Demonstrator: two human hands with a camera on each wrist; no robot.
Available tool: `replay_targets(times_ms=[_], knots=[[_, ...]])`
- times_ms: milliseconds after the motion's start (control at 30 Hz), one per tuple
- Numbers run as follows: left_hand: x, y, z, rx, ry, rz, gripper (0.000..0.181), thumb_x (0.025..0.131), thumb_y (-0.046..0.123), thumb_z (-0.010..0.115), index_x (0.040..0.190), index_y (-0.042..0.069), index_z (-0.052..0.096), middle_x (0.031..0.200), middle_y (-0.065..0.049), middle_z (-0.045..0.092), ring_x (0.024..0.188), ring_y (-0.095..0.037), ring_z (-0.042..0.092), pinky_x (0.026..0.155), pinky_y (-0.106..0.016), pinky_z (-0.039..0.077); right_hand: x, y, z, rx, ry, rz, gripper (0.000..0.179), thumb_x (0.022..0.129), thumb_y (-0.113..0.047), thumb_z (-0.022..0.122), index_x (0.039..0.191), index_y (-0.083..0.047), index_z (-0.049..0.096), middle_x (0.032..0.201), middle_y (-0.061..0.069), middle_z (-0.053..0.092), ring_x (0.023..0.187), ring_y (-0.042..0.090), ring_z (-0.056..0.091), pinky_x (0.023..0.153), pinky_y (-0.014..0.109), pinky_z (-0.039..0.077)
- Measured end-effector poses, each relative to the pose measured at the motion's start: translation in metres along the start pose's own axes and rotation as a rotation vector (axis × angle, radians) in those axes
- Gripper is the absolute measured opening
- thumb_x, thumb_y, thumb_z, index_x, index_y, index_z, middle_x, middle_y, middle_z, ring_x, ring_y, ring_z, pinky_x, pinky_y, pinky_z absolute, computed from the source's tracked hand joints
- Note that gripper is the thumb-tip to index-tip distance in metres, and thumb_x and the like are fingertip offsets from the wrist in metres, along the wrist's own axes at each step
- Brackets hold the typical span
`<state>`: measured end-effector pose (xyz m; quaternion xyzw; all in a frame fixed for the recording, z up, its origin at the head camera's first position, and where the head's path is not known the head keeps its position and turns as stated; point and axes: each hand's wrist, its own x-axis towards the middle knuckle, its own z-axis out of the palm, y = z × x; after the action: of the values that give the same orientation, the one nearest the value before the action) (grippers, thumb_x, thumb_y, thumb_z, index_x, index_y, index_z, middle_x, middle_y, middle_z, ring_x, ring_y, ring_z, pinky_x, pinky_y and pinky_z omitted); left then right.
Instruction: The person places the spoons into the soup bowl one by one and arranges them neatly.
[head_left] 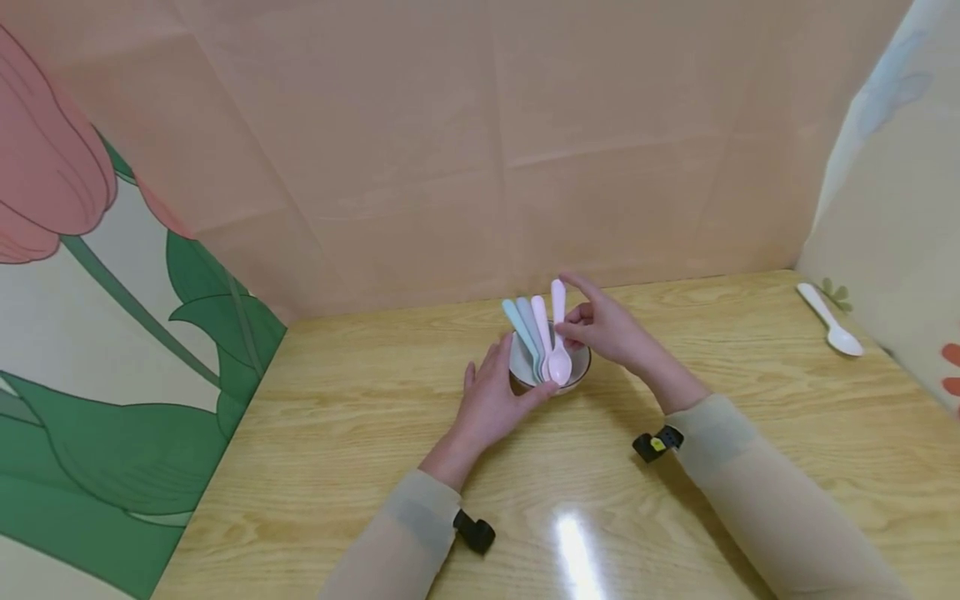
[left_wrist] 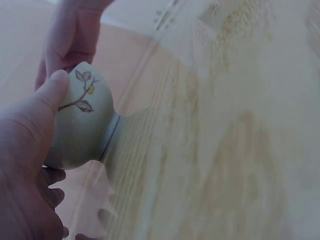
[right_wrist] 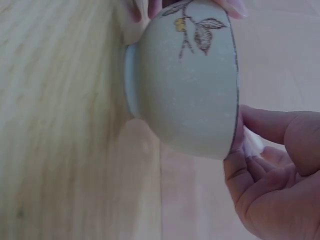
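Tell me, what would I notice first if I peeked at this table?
Probably the small bowl in the middle of the wooden table, with pastel spoons sticking out. The right hand pinches the pink spoon while the left hand steadies the bowl. A white spoon lies alone, far right.

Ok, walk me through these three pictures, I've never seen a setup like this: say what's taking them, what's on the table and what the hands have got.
No machine here: a person works with two bare hands, wearing three cameras. The wide picture comes from a camera on the head, looking down at a wooden table. The other two come from cameras strapped to the wrists, so they show the same scene very close and tilted.

On the table stands a small pale bowl painted with a leafy sprig. Several pastel spoons stand in it. The left hand holds the bowl's side, thumb on its wall. The right hand pinches the handle of a pink spoon whose scoop lies in the bowl. A white spoon lies alone at the far right.
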<state>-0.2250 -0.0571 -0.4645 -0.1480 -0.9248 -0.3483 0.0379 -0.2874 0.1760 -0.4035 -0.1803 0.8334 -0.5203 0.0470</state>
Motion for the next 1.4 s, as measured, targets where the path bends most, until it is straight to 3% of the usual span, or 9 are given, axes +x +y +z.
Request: replay_targets(times_ms=[700,1133,1400], knots=[[-0.001,0.001,-0.001,0.01,-0.007,-0.004,0.109,0.098,0.076,0.068,0.178,0.021,0.018,0.177,-0.004,0.037,0.166,-0.024,0.026,0.131,-0.069,0.008,0.007,-0.018,-0.001,-0.119,-0.052,0.078,0.083,0.107,-0.006,0.074,0.174,-0.008,0.027,0.099,0.02,0.075,0.084,0.025,0.074,0.077,0.038,0.062],[-0.001,-0.001,0.0,0.006,-0.002,-0.001,0.107,0.098,0.075,0.069,0.178,0.02,0.021,0.176,-0.001,0.039,0.165,-0.023,0.028,0.13,-0.071,0.009,0.012,-0.02,0.004,-0.245,-0.057,0.116,0.074,0.107,-0.01,0.074,0.171,-0.009,0.036,0.097,0.017,0.074,0.081,0.026,0.071,0.072,0.036,0.058],[-0.001,-0.001,0.001,-0.003,-0.004,-0.004,0.108,0.098,0.075,0.068,0.178,0.02,0.02,0.176,-0.003,0.038,0.167,-0.03,0.024,0.13,-0.07,0.008,0.012,-0.021,0.005,-0.297,-0.042,0.11,0.073,0.105,-0.009,0.076,0.168,-0.002,0.039,0.096,0.016,0.074,0.079,0.024,0.071,0.072,0.036,0.057]])
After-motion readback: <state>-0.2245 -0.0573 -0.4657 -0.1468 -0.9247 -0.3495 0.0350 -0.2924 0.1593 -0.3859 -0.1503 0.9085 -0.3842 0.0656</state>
